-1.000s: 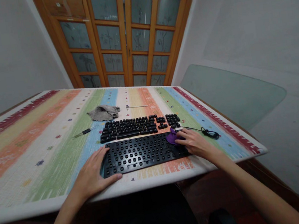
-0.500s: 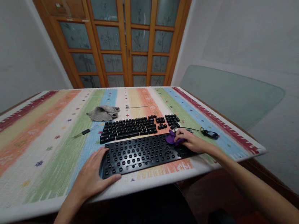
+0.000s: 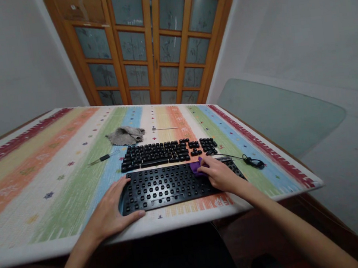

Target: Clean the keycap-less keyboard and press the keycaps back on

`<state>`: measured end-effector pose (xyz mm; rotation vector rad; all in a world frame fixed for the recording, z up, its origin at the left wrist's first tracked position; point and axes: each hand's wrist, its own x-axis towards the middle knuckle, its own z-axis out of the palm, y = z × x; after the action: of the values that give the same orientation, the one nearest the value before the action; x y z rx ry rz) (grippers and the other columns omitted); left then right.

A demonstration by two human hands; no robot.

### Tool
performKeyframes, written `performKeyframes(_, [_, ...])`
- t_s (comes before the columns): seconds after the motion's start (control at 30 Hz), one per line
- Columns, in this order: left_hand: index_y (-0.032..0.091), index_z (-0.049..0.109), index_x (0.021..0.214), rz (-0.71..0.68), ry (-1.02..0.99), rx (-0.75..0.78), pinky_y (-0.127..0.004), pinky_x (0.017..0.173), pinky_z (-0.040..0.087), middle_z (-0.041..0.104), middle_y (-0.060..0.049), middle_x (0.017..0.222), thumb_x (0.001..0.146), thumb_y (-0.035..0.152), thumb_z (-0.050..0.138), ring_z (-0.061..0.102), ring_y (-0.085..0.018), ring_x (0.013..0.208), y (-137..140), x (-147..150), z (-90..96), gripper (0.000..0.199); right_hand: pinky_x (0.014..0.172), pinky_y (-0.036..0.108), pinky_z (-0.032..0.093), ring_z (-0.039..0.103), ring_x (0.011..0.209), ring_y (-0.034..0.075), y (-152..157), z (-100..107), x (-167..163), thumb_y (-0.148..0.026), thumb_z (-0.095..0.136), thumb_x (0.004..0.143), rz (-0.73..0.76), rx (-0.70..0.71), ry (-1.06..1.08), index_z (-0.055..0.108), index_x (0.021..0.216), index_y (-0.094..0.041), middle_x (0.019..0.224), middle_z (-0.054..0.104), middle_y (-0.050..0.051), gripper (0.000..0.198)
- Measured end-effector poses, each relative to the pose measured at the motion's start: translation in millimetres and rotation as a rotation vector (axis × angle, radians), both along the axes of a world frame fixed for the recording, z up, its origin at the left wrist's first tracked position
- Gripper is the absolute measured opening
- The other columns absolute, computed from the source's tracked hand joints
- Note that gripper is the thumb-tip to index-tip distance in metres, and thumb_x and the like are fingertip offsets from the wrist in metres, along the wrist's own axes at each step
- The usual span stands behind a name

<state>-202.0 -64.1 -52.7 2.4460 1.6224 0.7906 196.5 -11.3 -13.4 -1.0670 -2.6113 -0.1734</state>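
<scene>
Keyboard base [image 3: 164, 188], caps off, lies flat on the striped tablecloth [image 3: 66, 200], near the table's front edge, long side roughly along it. Purple cloth [image 3: 195, 169] is on its upper face, right of middle, pinched in the right hand [image 3: 218, 172], fingers together on it. Left hand [image 3: 111, 207] is spread around the base's left end: thumb at the near edge, fingertips at the far left corner, thumb and fingers well apart. Right hand and forearm cover part of the base's right end. Keycaps [image 3: 155, 153] sit in keyboard order just beyond the far edge, only a narrow gap, so they crowd that side. Black cable [image 3: 253, 162] runs off to the right, bundled, near the right forearm. Farther out: grey rag [image 3: 126, 135] behind the keycaps, thin rod [image 3: 167, 129] right of it, black-handled tool [image 3: 104, 157] left of the keycaps. Most room to move is left of that tool; the strip in front of the base is thin, then the edge drops off. Right table edge slants away past the cable. Glazed wooden doors [image 3: 154, 63] stand behind the table, pale walls [image 3: 311, 17] either side, greenish panel [image 3: 284, 112] low on the right.
</scene>
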Motion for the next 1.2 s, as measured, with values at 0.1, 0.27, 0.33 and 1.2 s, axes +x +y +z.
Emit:
performKeyframes(0.1, [0.017,0.044,0.142,0.017,0.008,-0.015,-0.061,0.108,0.045,0.052,-0.019,0.145,0.069,0.073,0.068,0.05,-0.043,0.133,-0.6,0.8,0.4,0.095,0.087,0.041,0.049,0.053,0.099,0.027,-2.3,1.5,-6.6,0.006,0.046,0.073,-0.076,0.044,-0.143,0.068,0.096,-0.013,0.105,0.058,0.015,0.038])
performKeyframes(0.27, [0.017,0.043,0.142,0.026,0.018,-0.015,-0.06,0.109,0.044,0.052,-0.02,0.146,0.07,0.074,0.066,0.05,-0.043,0.133,-1.4,1.5,0.2,0.095,0.087,0.041,0.049,0.052,0.101,0.029,-5.5,2.2,-10.5,0.006,0.046,0.071,-0.186,0.017,-0.177,0.065,0.091,-0.012,0.106,0.058,0.018,0.033])
performKeyframes(0.33, [0.018,0.043,0.143,0.024,0.021,-0.012,-0.059,0.109,0.045,0.051,-0.019,0.146,0.071,0.074,0.066,0.05,-0.042,0.133,-1.3,1.2,0.2,0.094,0.087,0.041,0.05,0.052,0.099,0.029,-5.6,-0.3,-8.2,0.005,0.045,0.07,-0.195,0.002,-0.131,0.064,0.09,-0.013,0.105,0.057,0.018,0.033])
performKeyframes(1.2, [0.019,0.041,0.143,0.009,0.021,-0.01,-0.058,0.108,0.045,0.053,-0.019,0.145,0.071,0.073,0.067,0.051,-0.042,0.132,-0.3,-0.6,-0.2,0.094,0.082,0.04,0.049,0.061,0.088,0.028,-2.7,56.5,65.7,-0.018,0.047,0.092,-0.515,0.268,0.393,0.065,0.1,-0.019,0.093,0.063,0.012,0.02])
